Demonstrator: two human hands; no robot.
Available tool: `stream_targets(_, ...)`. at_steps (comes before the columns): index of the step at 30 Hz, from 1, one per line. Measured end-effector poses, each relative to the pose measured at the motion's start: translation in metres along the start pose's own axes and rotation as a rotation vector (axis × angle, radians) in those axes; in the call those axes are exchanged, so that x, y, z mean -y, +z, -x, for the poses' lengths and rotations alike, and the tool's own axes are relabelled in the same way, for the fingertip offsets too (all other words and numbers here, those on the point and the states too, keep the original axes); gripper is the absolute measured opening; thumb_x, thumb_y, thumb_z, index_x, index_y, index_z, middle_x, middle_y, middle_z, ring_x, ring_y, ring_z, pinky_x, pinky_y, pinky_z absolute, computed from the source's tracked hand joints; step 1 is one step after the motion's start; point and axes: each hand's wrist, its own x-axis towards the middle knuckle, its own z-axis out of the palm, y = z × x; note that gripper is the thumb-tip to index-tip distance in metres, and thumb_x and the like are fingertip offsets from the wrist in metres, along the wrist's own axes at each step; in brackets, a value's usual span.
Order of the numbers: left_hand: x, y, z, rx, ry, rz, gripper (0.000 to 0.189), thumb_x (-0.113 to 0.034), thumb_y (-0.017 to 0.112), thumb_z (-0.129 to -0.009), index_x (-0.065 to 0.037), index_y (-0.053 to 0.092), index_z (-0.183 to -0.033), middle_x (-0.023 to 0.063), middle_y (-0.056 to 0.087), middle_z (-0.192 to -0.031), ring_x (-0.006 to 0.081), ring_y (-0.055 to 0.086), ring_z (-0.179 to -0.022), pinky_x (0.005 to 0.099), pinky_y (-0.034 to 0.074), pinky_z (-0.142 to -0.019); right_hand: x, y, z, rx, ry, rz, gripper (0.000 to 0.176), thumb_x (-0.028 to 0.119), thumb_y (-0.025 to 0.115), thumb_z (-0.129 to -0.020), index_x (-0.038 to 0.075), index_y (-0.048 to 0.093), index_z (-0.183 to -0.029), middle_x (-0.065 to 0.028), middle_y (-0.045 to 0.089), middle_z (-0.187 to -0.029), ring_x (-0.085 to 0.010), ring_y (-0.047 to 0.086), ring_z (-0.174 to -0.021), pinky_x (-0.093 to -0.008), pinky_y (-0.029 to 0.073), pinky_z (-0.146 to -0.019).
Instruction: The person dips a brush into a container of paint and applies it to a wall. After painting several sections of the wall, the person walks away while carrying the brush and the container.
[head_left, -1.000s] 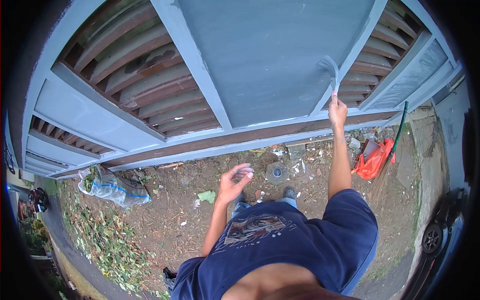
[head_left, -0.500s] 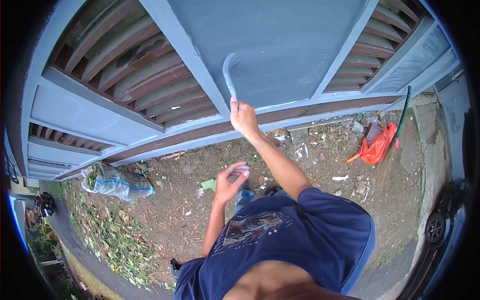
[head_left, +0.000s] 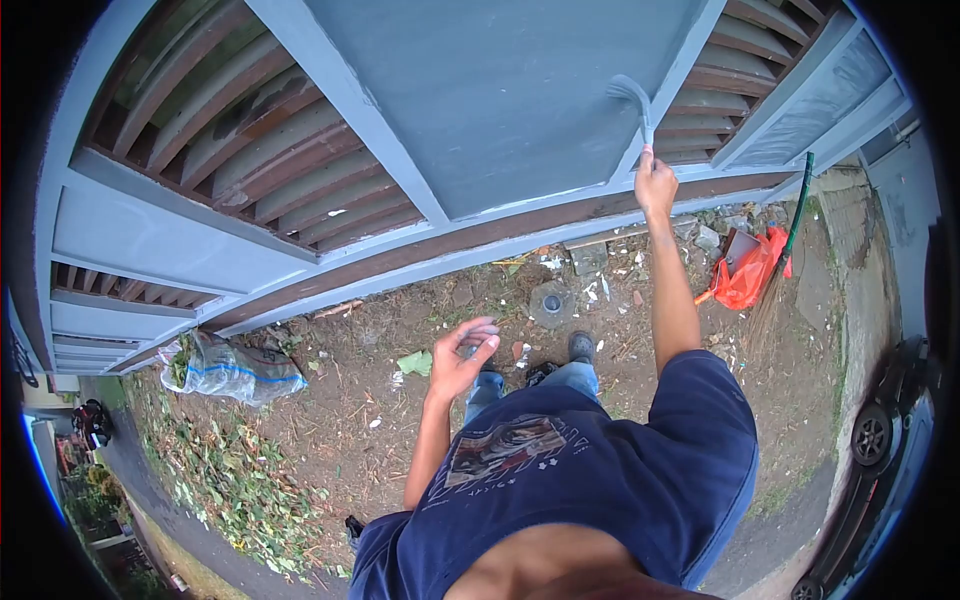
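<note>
My right hand (head_left: 656,184) grips the handle of a paintbrush (head_left: 643,113), coated in blue-grey. Its bent bristles press on the right part of a blue-grey wall panel (head_left: 500,100), near the light upright frame strip. My left hand (head_left: 462,358) hangs in front of my body above the ground. Its fingers are loosely curved, with the thumb apart and nothing visible between them.
Slatted vents (head_left: 290,130) flank the panel. A clear bag of leaves (head_left: 240,370) lies at left, beyond a leaf pile (head_left: 245,490). A red plastic bag (head_left: 748,275) and a green-handled broom (head_left: 801,210) are at right. A round grey object (head_left: 551,304) lies below the wall.
My right hand has swept the paintbrush rightward across the panel, from its lower left to its right edge. My left hand has barely moved. My right foot and the round grey object now show.
</note>
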Motion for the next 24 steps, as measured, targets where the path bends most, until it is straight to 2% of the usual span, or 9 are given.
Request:
stream_targets(2,0.002,-0.002,0.005,-0.003,-0.013,0.004,0.034,-0.009,0.069,-0.085,0.000,0.061,-0.117,0.0107,0.070,-0.100,0.0142,0.065,-0.089,0.0302,0.051,-0.084,-0.008,-0.006,-0.004,-0.175,0.155,-0.077,0.060,0.047,0.042,-0.095,-0.006,0.065,-0.076,-0.0307,0.062,-0.072,-0.0489,0.062,-0.078,-0.0542,0.047,-0.072)
stream_targets(3,0.003,-0.002,0.007,-0.002,-0.025,0.010,0.033,-0.010,0.068,-0.086,0.000,0.061,-0.117,0.0109,0.069,-0.101,0.0151,0.065,-0.090,0.0308,0.050,-0.085,-0.008,0.002,-0.002,-0.170,0.154,-0.077,0.060,0.047,0.042,-0.095,-0.006,0.065,-0.076,-0.0307,0.062,-0.072,-0.0489,0.062,-0.078,-0.0542,0.047,-0.072)
stream_targets(5,0.004,-0.003,0.008,0.001,-0.041,-0.022,0.034,-0.010,0.068,-0.086,0.000,0.061,-0.118,0.0108,0.069,-0.101,0.0149,0.065,-0.090,0.0308,0.050,-0.085,-0.003,0.033,0.013,-0.071,0.104,-0.013,0.061,0.045,0.039,-0.096,-0.006,0.066,-0.077,-0.0302,0.063,-0.073,-0.0488,0.062,-0.079,-0.0547,0.047,-0.074)
stream_targets(11,0.001,-0.005,0.011,0.013,-0.061,-0.076,0.034,-0.009,0.068,-0.086,0.000,0.061,-0.118,0.0100,0.069,-0.101,0.0142,0.065,-0.089,0.0301,0.051,-0.083,0.098,0.108,0.110,0.245,0.047,-0.286,0.051,0.035,0.046,-0.095,-0.007,0.063,-0.071,-0.0309,0.060,-0.067,-0.0488,0.062,-0.073,-0.0543,0.049,-0.069)
stream_targets(15,0.001,-0.007,0.010,0.016,-0.108,-0.090,0.034,-0.007,0.068,-0.086,-0.001,0.060,-0.119,0.0091,0.069,-0.101,0.0137,0.065,-0.089,0.0299,0.051,-0.083,0.138,0.124,0.171,0.649,-0.264,-0.257,0.054,0.038,0.045,-0.096,-0.011,0.062,-0.082,-0.0320,0.061,-0.066,-0.0486,0.063,-0.070,-0.0542,0.052,-0.068)
stream_targets(17,0.002,-0.006,0.007,0.008,-0.096,-0.080,0.035,-0.007,0.068,-0.086,-0.001,0.060,-0.119,0.0090,0.069,-0.101,0.0136,0.065,-0.089,0.0299,0.051,-0.084,0.135,0.130,0.167,0.645,-0.260,-0.280,0.056,0.040,0.044,-0.097,-0.011,0.062,-0.080,-0.0318,0.061,-0.066,-0.0479,0.064,-0.068,-0.0524,0.053,-0.068)
stream_targets(19,0.004,-0.005,0.007,-0.002,-0.091,-0.070,0.035,-0.007,0.068,-0.086,-0.001,0.060,-0.119,0.0089,0.069,-0.101,0.0134,0.064,-0.089,0.0299,0.051,-0.084,0.110,0.118,0.135,0.638,-0.074,-0.231,0.060,0.045,0.045,-0.096,-0.008,0.062,-0.075,-0.0299,0.061,-0.066,-0.0467,0.063,-0.068,-0.0504,0.052,-0.069)
stream_targets(22,0.009,0.000,0.003,0.013,-0.101,-0.056,0.034,-0.007,0.068,-0.086,-0.002,0.060,-0.119,0.0091,0.069,-0.101,0.0133,0.064,-0.089,0.0299,0.051,-0.084,0.046,0.086,0.070,0.444,-0.048,-0.101,0.063,0.053,0.046,-0.093,-0.003,0.063,-0.071,-0.0245,0.062,-0.063,-0.0411,0.064,-0.065,-0.0488,0.049,-0.065)
stream_targets(24,0.013,0.003,0.001,0.054,-0.100,-0.059,0.034,-0.007,0.068,-0.086,-0.001,0.060,-0.119,0.0095,0.069,-0.101,0.0132,0.064,-0.089,0.0300,0.050,-0.085,0.019,0.059,0.050,0.314,0.035,-0.071,0.063,0.052,0.046,-0.093,-0.006,0.064,-0.074,-0.0309,0.062,-0.072,-0.0477,0.062,-0.078,-0.0511,0.049,-0.074)
